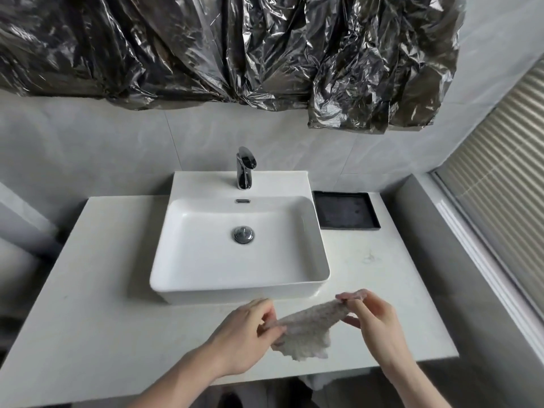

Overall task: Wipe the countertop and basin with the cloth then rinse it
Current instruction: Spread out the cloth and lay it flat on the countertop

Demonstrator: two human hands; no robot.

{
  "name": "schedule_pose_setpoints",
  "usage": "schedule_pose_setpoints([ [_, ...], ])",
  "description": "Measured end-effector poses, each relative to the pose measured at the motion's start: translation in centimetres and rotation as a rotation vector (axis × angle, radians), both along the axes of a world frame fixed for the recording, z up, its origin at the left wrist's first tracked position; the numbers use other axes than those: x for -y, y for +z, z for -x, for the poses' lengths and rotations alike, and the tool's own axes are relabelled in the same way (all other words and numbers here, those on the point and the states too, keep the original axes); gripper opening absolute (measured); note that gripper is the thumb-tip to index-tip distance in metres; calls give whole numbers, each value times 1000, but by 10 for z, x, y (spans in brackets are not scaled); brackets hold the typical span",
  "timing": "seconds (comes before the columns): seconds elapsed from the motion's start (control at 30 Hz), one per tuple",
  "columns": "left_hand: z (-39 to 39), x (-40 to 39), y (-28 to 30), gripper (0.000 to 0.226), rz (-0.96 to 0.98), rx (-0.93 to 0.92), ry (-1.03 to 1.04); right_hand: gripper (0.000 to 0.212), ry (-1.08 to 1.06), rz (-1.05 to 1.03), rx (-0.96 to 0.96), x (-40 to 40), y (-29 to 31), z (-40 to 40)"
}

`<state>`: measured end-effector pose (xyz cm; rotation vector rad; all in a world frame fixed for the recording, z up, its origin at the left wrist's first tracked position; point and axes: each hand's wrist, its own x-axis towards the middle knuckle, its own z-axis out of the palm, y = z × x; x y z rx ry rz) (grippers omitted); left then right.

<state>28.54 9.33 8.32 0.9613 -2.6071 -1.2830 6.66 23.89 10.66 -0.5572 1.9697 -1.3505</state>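
A small beige cloth (306, 331) is stretched between both hands just above the front of the white countertop (97, 290). My left hand (241, 337) pinches its left corner. My right hand (374, 322) pinches its upper right corner. The cloth's lower edge hangs loose toward the counter. Behind the hands stands the white rectangular basin (176, 231) with a chrome drain plug (243, 234) in its floor. A chrome faucet (245, 168) rises from the basin's back ledge, and no water runs from it.
A black tray (345, 213) lies on the counter to the right of the basin. Crumpled dark plastic sheeting (235, 48) hangs above on the grey tiled wall. A grey ledge and a window blind (500, 184) run along the right side.
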Motion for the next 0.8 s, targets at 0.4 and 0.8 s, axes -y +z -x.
schedule_pose_setpoints([
  [0.4, 100, -19, 18, 29, -36, 126, 24, 59, 496, -171, 153, -15, -9, 98],
  [0.8, 199, -35, -5, 23, -199, 108, 151, 10, 446, -49, -56, -31, -19, 250],
])
